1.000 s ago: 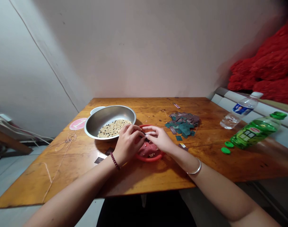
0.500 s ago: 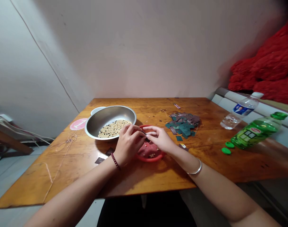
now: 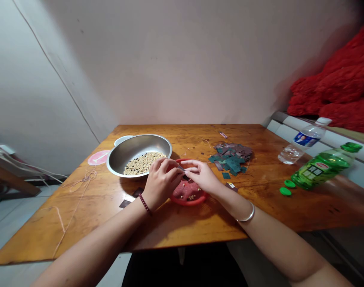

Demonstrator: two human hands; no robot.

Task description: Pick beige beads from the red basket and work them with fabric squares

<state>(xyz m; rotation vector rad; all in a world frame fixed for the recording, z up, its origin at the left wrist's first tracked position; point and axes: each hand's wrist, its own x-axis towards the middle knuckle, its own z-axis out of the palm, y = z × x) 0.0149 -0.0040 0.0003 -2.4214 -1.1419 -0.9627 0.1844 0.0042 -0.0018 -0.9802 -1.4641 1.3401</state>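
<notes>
While both hands meet over the red basket [image 3: 191, 203], the left hand [image 3: 162, 179] and right hand [image 3: 202, 175] have their fingertips drawn together; whether they pinch anything, I can't tell, too small and hidden. Basket sits on the wooden table [image 3: 182, 233], a few pale beads [image 3: 191, 197] inside. Steel bowl [image 3: 134, 144] just beside, on the left-hand side, holding pale and black beads. Pile of dark scraps [image 3: 232, 156] off to the right.
</notes>
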